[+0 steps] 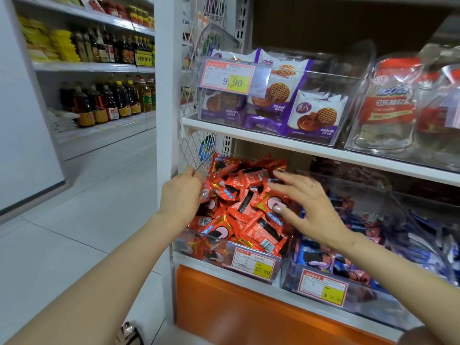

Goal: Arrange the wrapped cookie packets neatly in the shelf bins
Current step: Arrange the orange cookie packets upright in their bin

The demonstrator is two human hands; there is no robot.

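Upper tag (227, 77) on purple-pkt bin (334, 131): 9.90. Lower-L tag (253, 263), red-pkt bin (184, 242): 27.80. Lower-R tag (322, 286): too blurry.

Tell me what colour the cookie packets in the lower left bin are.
The cookie packets are red-orange, with blue logos and dark cookie pictures; head view.

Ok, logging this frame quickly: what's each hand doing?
Left hand: fingers curled on a red packet.
Right hand: open, fingers spread over the pile.
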